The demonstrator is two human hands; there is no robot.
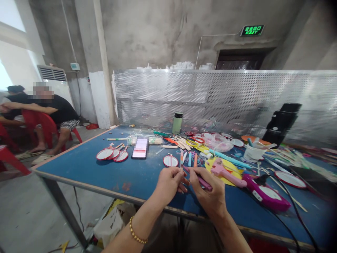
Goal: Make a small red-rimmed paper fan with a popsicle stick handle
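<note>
Your left hand pinches a banded stick upright over the near side of the desk; your right hand grips a purple pen. The stick looks light, stiff: hold it low.

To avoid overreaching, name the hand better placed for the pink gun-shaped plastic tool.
Right hand, probably: it's nearer the tool, though gripping a purple pen-like object; the left hand is farther.
</note>
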